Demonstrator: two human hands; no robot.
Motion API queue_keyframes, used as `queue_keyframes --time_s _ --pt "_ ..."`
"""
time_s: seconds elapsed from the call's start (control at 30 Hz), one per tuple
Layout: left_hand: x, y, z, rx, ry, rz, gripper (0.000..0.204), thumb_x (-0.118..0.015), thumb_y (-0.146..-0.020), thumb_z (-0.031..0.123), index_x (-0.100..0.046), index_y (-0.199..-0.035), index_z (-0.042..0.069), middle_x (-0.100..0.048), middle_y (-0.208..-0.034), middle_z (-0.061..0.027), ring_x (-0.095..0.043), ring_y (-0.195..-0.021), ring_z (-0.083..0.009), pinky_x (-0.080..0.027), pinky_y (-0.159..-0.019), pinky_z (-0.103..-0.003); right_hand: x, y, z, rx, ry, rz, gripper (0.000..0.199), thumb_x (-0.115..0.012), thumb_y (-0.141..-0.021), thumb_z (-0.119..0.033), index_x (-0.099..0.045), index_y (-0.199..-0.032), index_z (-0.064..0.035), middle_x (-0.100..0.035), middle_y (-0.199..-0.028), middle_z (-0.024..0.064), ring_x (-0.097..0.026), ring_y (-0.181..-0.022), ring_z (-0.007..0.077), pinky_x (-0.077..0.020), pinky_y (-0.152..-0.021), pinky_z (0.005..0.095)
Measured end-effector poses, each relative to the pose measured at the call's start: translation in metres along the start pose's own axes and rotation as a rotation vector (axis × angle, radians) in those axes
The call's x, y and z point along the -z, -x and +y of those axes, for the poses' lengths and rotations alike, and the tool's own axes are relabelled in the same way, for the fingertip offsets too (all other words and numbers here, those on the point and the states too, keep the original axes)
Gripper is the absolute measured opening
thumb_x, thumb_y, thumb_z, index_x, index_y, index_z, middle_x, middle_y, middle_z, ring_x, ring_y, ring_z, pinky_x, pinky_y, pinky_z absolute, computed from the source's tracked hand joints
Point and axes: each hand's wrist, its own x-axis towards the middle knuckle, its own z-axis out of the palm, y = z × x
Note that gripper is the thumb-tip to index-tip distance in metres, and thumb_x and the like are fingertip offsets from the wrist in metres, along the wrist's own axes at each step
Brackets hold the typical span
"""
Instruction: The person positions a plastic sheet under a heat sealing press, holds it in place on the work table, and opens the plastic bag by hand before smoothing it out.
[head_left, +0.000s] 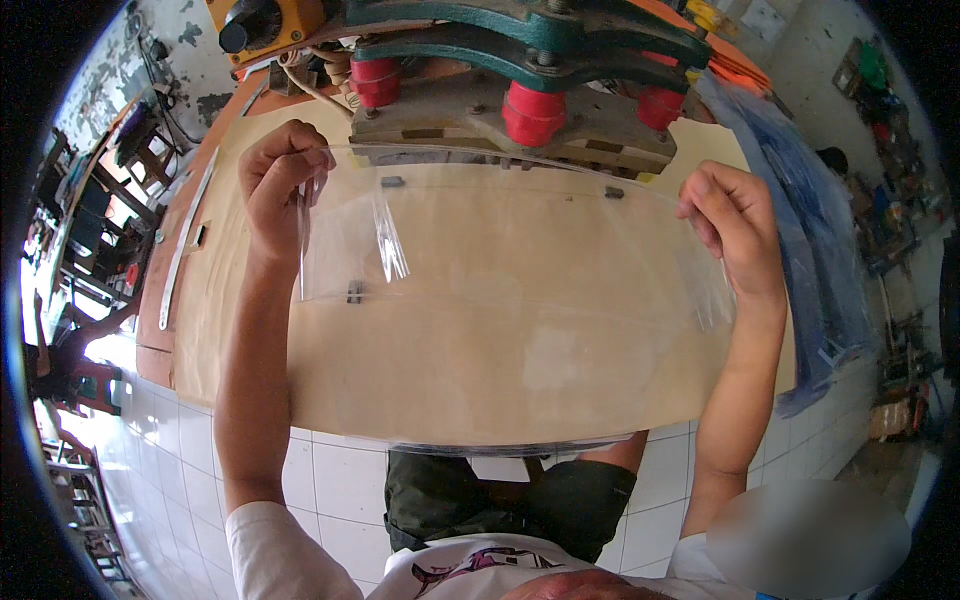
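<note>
Glare bleaches the left side and streaks the clear plastic sheet (500,235); fisheye edges bend into black.

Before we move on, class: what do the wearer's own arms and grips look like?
The left arm and right arm are bare below short white sleeves. The left grip and right grip are ungloved human hands, with no watch or bracelet visible.

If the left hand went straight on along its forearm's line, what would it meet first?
Likely the beige cable beyond the left hand, though the depth between them is unclear.
</note>
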Motion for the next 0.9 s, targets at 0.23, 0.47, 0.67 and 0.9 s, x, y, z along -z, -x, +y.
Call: queue_keyframes --time_s 0.23,0.47,0.67,0.9 --pt "-0.0029 0.0012 -0.0015 0.016 0.01 0.002 0.015 -0.048 -0.072 0.01 -0.054 -0.068 -0.003 -0.049 -0.062 -0.0037 -0.037 -0.05 -0.007 -0.025 -0.046 -0.023 -0.0011 0.0009 0.0007 -0.012 0.007 0.005 0.038 -0.056 -0.093 -0.034 -0.059 -0.069 -0.0053 -0.044 -0.056 -0.0057 -0.036 -0.049 0.0015 -0.0248 -0.044 0.0199" --pt "-0.0057 0.0012 0.0026 0.019 -0.008 0.003 0.015 -0.048 -0.072 0.01 -0.055 -0.068 -0.003 -0.048 -0.061 -0.0034 -0.037 -0.05 -0.0069 -0.026 -0.047 -0.023 -0.0016 0.0008 -0.0002 -0.008 0.016 -0.004 0.038 -0.056 -0.093 -0.034 -0.059 -0.068 -0.0059 -0.043 -0.055 -0.006 -0.036 -0.049 0.0015 -0.0247 -0.044 0.02" --pt "-0.004 0.0009 0.0021 0.031 -0.005 -0.01 0.015 -0.048 -0.072 0.011 -0.054 -0.068 -0.003 -0.049 -0.063 -0.004 -0.037 -0.051 -0.007 -0.026 -0.048 -0.023 -0.0013 0.0007 -0.0001 0.011 0.032 0.001 0.038 -0.056 -0.094 -0.033 -0.059 -0.068 -0.0054 -0.043 -0.055 -0.0055 -0.036 -0.048 0.0018 -0.0251 -0.044 0.0203" --pt "-0.0039 0.0011 0.0025 0.023 -0.015 -0.016 0.015 -0.048 -0.071 0.011 -0.055 -0.069 -0.003 -0.05 -0.063 -0.0043 -0.038 -0.053 -0.0073 -0.027 -0.049 -0.023 0.001 0.0002 -0.0009 -0.001 0.026 0.0 0.038 -0.056 -0.094 -0.033 -0.059 -0.068 -0.0056 -0.048 -0.057 -0.0046 -0.037 -0.05 0.0021 -0.0258 -0.045 0.0204"
